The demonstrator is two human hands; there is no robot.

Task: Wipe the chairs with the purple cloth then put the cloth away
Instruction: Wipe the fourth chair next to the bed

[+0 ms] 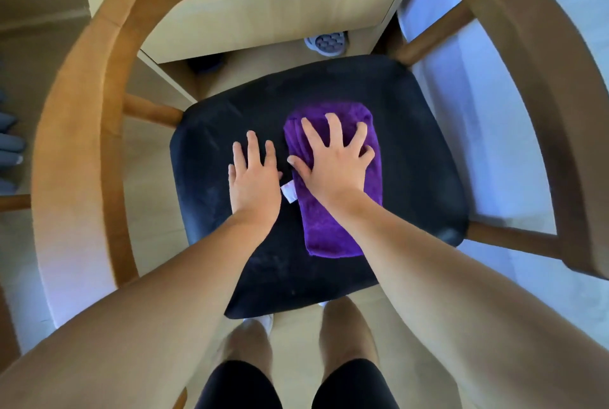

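Head view: your left hand (253,174) lies flat, fingers straight, on the black seat (418,151) of the wooden chair (82,131). Just beside it, your right hand (333,161) presses spread fingers onto the folded purple cloth (333,230), which lies on the seat's right half.

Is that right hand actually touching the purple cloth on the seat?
Touching. The head view shows the right hand pressed flat, fingers spread, on the purple cloth, which lies on the black seat.
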